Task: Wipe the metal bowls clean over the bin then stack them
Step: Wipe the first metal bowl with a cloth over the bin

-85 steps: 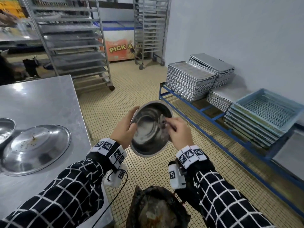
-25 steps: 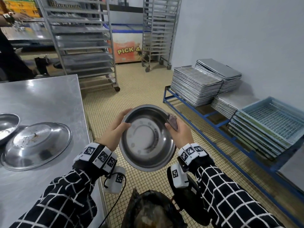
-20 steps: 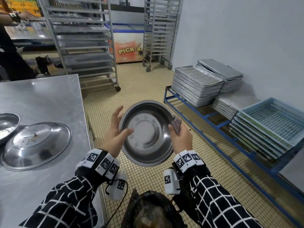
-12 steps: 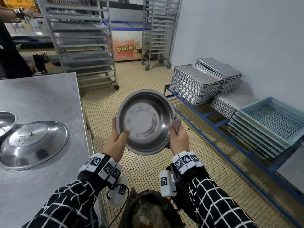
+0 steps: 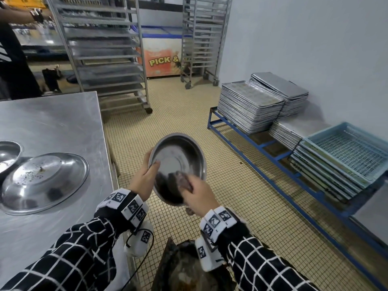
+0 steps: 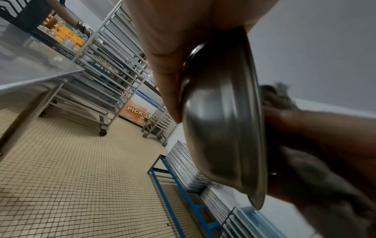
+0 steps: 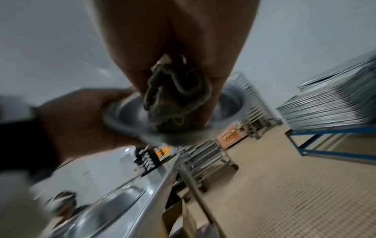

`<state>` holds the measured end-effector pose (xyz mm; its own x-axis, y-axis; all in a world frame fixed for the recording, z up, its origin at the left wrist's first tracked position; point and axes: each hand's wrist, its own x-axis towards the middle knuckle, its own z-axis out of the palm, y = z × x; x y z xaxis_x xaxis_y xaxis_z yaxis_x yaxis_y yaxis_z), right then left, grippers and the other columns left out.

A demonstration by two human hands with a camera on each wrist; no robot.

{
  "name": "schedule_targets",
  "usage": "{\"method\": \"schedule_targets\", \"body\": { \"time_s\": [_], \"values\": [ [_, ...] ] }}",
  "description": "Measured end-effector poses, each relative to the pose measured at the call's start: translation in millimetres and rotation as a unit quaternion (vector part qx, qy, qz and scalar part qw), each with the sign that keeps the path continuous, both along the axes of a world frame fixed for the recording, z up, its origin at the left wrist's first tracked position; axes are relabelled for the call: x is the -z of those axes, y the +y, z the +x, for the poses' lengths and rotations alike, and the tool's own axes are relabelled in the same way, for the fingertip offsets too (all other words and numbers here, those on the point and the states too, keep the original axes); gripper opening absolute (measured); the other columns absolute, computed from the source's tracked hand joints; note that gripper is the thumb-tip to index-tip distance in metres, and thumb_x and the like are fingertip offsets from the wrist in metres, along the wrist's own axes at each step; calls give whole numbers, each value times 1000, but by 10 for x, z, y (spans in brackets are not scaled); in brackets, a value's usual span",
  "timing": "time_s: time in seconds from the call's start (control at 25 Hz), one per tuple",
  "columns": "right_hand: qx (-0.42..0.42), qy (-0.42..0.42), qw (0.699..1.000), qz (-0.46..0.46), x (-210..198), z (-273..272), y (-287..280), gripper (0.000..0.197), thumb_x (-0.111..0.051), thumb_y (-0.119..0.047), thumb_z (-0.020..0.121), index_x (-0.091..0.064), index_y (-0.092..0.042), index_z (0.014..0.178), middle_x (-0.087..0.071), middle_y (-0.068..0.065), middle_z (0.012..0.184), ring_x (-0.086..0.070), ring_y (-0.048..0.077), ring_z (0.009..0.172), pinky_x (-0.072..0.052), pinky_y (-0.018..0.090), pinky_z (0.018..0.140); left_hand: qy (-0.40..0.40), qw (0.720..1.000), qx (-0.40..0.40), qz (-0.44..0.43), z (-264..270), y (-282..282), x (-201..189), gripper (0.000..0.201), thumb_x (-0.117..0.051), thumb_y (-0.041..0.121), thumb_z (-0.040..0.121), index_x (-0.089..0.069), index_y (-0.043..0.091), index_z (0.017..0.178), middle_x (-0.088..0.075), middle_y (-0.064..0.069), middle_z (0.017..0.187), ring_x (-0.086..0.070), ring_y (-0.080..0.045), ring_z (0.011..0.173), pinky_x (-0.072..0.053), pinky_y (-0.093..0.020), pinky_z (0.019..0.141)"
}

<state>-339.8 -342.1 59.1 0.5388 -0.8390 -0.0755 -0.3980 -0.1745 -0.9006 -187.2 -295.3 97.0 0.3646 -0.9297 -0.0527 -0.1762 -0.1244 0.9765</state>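
Observation:
I hold a metal bowl [image 5: 178,164] tilted toward me above the floor, its inside facing me. My left hand [image 5: 144,177] grips its left rim, thumb inside, fingers behind; the left wrist view shows the bowl [image 6: 221,128] edge-on against my fingers [image 6: 168,77]. My right hand [image 5: 197,196] holds a grey cloth [image 5: 183,180] and presses it into the bowl's lower inside. In the right wrist view the cloth [image 7: 175,99] is bunched between my fingers inside the bowl [image 7: 130,116]. A dark bin [image 5: 184,267] stands below my hands.
On the steel table [image 5: 52,122] at left lie a large soiled metal dish [image 5: 44,181] and another bowl [image 5: 8,156] at the edge. A blue rack [image 5: 252,145] at right carries stacked trays [image 5: 247,108] and crates [image 5: 346,152]. Tray trolleys [image 5: 105,55] and another person [image 5: 14,51] stand behind.
The bowl came down from a raised, upright pose and tilted back. My right hand moved from the bowl's right rim to its inside with the cloth.

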Motion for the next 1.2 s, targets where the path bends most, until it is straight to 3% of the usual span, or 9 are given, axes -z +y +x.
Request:
{"method": "schedule_targets", "body": {
  "time_s": [0.16,0.36,0.48,0.56,0.72,0.84,1.0,1.08,1.2],
  "values": [
    [-139,23,978,-152,186,149,269,39,-45,-33,99,-46,-18,135,-61,1,121,-60,13,105,-44,9,90,-11,1000,-8,-26,7,5,-89,51,-27,35,103,-16,23,151,-29,8,148,-24,-1,124,-19,-11,94],
    [-204,255,888,-323,203,-231,-67,37,-43,-22,98,-52,-11,132,-57,9,129,-54,22,116,-43,32,103,0,999,-10,-38,50,119,-84,45,-28,27,103,-23,21,148,-36,20,120,-36,1,111,-32,9,63],
    [-53,163,963,-209,130,-207,-133,32,-37,-28,102,-57,-10,118,-64,11,111,-64,17,88,-56,29,79,-27,999,18,-36,2,166,7,40,-27,35,102,-23,38,141,-43,19,117,-48,-1,106,-41,-4,75],
    [4,64,990,-128,99,-50,-46,32,-37,-29,102,-57,-10,119,-65,9,109,-65,14,86,-57,30,79,-43,997,41,-47,-49,163,10,32,-29,41,97,-27,49,129,-46,22,112,-48,7,98,-43,-9,75],
    [-182,59,957,-219,138,164,309,57,-35,-48,98,-28,-19,146,-47,4,141,-51,14,122,-41,30,105,-51,993,19,-101,-3,83,-114,31,-30,45,95,-32,49,125,-52,11,119,-53,-2,107,-50,-17,86],
    [-182,141,915,-331,362,-21,124,70,-14,-62,95,-22,-20,151,-29,1,155,-20,16,144,-19,36,118,-24,993,19,-114,108,59,-184,26,-35,49,95,-40,58,119,-56,9,123,-54,-17,118,-52,-38,92],
    [-125,361,841,-383,421,-281,-205,74,15,-60,89,-2,-26,152,-2,-4,160,15,15,145,3,45,119,-28,995,40,-90,100,30,-148,29,-35,44,98,-46,46,125,-60,17,115,-58,-3,110,-52,-30,91],
    [-35,363,857,-362,371,-295,-369,65,4,-56,94,8,-26,151,14,-6,159,24,18,143,1,51,118,-35,995,29,-86,61,13,-107,26,-34,39,101,-43,47,124,-57,25,113,-54,15,102,-45,-16,88],
    [60,219,908,-352,231,-251,-500,68,-13,-53,97,6,-19,152,16,-2,159,17,20,145,-4,43,119,-25,996,31,-78,16,16,-136,29,-32,35,102,-44,40,129,-57,27,113,-53,21,97,-41,-5,80]
  ]
}}
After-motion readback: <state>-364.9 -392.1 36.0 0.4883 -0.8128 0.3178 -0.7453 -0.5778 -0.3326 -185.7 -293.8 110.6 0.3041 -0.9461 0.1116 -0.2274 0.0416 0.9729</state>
